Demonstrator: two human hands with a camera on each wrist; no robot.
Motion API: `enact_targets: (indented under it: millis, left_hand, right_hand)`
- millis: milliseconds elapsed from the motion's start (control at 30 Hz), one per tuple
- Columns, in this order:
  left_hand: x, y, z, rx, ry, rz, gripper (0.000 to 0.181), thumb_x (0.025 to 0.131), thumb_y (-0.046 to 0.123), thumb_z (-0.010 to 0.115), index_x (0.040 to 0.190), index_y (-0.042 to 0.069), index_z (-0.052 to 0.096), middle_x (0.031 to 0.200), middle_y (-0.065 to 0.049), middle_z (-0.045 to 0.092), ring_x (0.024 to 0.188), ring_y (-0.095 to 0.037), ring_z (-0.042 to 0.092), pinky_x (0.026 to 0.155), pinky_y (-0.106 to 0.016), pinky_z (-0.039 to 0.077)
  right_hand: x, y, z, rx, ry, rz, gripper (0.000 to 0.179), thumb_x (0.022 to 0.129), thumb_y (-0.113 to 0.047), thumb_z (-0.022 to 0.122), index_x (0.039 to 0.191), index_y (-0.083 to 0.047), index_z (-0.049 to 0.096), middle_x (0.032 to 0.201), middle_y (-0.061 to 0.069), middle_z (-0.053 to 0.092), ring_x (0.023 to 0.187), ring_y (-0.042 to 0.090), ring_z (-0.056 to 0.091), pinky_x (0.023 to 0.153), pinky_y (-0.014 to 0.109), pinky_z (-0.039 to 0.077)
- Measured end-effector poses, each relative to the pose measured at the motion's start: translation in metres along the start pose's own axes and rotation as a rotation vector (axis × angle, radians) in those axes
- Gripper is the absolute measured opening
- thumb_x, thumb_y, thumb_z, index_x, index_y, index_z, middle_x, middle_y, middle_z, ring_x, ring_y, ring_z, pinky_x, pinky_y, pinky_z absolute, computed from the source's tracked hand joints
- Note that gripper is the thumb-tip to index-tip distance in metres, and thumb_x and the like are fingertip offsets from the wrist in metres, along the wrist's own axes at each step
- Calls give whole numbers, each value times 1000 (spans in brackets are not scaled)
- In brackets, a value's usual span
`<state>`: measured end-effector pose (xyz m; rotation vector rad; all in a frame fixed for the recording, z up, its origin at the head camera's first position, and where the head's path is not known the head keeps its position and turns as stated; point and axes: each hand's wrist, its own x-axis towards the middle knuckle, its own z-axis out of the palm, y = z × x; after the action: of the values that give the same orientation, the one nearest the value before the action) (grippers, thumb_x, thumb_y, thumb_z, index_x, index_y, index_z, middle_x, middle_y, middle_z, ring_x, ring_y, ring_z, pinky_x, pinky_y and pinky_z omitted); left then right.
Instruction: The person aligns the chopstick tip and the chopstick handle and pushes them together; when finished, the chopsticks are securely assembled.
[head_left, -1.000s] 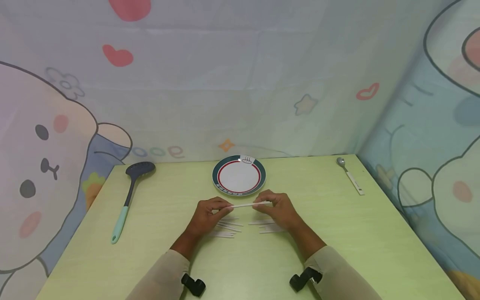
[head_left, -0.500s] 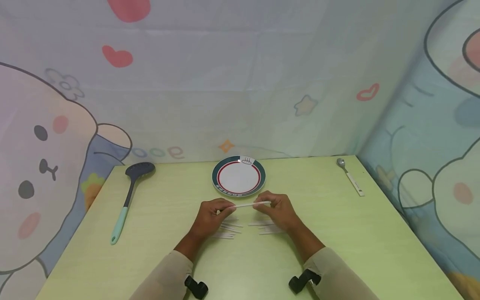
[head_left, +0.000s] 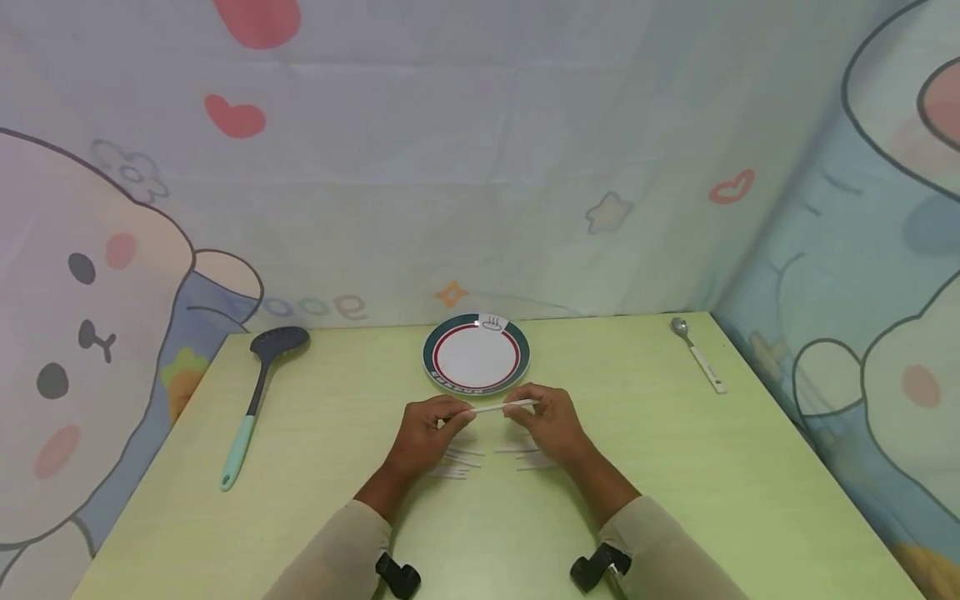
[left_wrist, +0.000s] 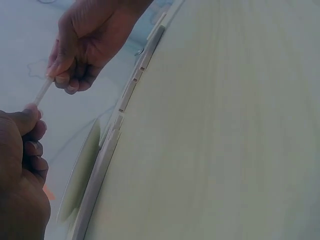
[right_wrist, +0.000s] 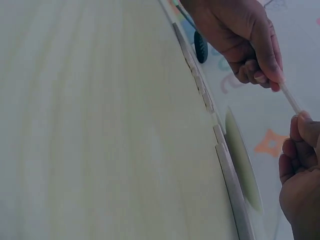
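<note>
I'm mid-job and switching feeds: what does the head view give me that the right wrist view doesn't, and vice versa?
Only the head view: the spoon, the left sleeve, the right sleeve, and the upper face of the plate with its red ring.

Only the right wrist view: the plate's outer side, nearly edge-on, and a clear look at the fingers curled below the pinch.

Both: the left hand and right hand pinching one white stick, plus the black slotted ladle, partly cut off in the wrist view.
</note>
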<state>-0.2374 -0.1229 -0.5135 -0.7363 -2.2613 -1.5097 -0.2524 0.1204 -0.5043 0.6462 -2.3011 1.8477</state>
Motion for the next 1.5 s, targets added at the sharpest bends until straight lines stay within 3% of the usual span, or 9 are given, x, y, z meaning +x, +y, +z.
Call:
enact_targets:
  millis: [267, 467, 567, 700, 833, 1033, 1200, 1500]
  left_hand:
    - [3, 2, -12, 16, -76, -5, 10, 99, 8, 81, 106, 8, 87, 96, -6, 82, 89, -6, 71, 83, -25, 60]
    - [4, -1, -20, 28, -95, -21, 12, 96, 8, 83, 108, 8, 87, 102, -7, 82, 98, -14, 74, 86, -28, 59]
    - [7, -3, -21, 103, -97, -25, 13, 94, 8, 85, 107, 10, 87, 103, -6, 82, 101, -19, 74, 89, -32, 58]
    - [10, -4, -20, 244, -128, -50, 12, 94, 14, 86, 105, 11, 87, 103, -5, 80, 103, -24, 70, 91, -39, 56]
    - [13, -7, -17, 338, -162, -110, 10, 94, 17, 87, 103, 14, 88, 107, -6, 78, 107, -27, 67, 95, -52, 50]
    - [18, -18, -10, 416, -189, -237, 7, 93, 21, 87, 99, 18, 90, 113, -6, 75, 112, -31, 63, 92, -61, 41]
    - [21, -26, -5, 436, -204, -337, 6, 92, 23, 88, 97, 21, 91, 112, -5, 72, 114, -30, 59, 94, -61, 38]
    - [18, -29, -5, 421, -216, -421, 10, 92, 23, 88, 102, 23, 90, 112, -4, 66, 120, -31, 53, 103, -63, 35]
  right_hand:
    - [0, -2, -4, -98, -48, -14, 6, 98, -11, 82, 99, -5, 82, 101, 10, 82, 104, 6, 72, 100, 28, 55]
    - [6, -2, -10, -219, -136, 23, 7, 99, -15, 82, 106, -14, 82, 111, 4, 80, 115, 20, 72, 109, 51, 53]
    - [10, -1, -11, -295, -177, 26, 8, 100, -17, 80, 108, -17, 80, 116, 3, 77, 121, 24, 68, 110, 58, 51]
    - [15, 3, -12, -376, -211, 17, 7, 100, -16, 81, 106, -19, 79, 116, 1, 75, 123, 25, 63, 110, 57, 50]
    - [20, 7, -11, -430, -216, 44, 7, 98, -15, 82, 102, -21, 80, 115, 0, 73, 122, 26, 62, 108, 56, 47]
    - [26, 14, -8, -496, -219, 175, 6, 95, -17, 84, 95, -23, 81, 108, -3, 72, 113, 23, 60, 101, 64, 38]
    - [30, 19, -6, -506, -212, 229, 6, 92, -16, 86, 92, -21, 84, 103, -3, 71, 105, 20, 59, 99, 67, 36]
    - [30, 19, -7, -528, -231, 278, 6, 92, -19, 86, 93, -25, 86, 99, -3, 68, 99, 16, 58, 98, 64, 35]
